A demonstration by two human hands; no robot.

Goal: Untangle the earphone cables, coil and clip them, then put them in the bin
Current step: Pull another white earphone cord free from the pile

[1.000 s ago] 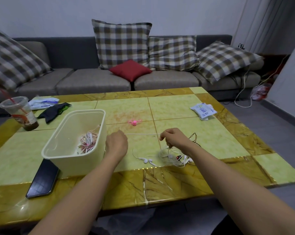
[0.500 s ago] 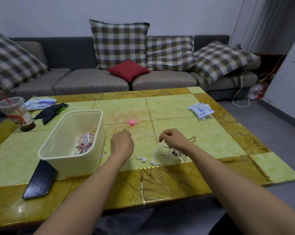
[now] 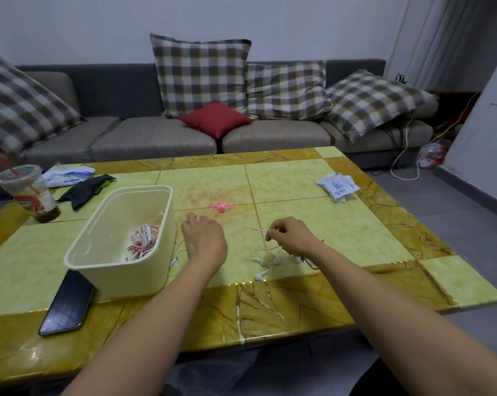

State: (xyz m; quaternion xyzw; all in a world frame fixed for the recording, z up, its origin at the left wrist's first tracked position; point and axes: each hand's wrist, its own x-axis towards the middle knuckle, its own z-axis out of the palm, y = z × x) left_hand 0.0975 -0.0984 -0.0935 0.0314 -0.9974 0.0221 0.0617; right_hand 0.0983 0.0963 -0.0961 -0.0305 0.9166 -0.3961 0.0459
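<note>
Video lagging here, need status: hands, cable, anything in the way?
Right hand pinches white earphone cable. Left hand curled, grip unclear. Cable uncoiled on table; bin beside left hand. Pink clip unused, beyond hands.

1. White packets (image 3: 337, 186) at the right side of the table (image 3: 384, 224): blue printed lines and a code-like block, with characters too small to read.
2. White pouch (image 3: 70, 174) at the far left: a blue band of print, illegible.
3. Plastic cup (image 3: 27, 192): a red-and-white label, with no word legible.
4. No text, brand or number can be read in the head view.
</note>
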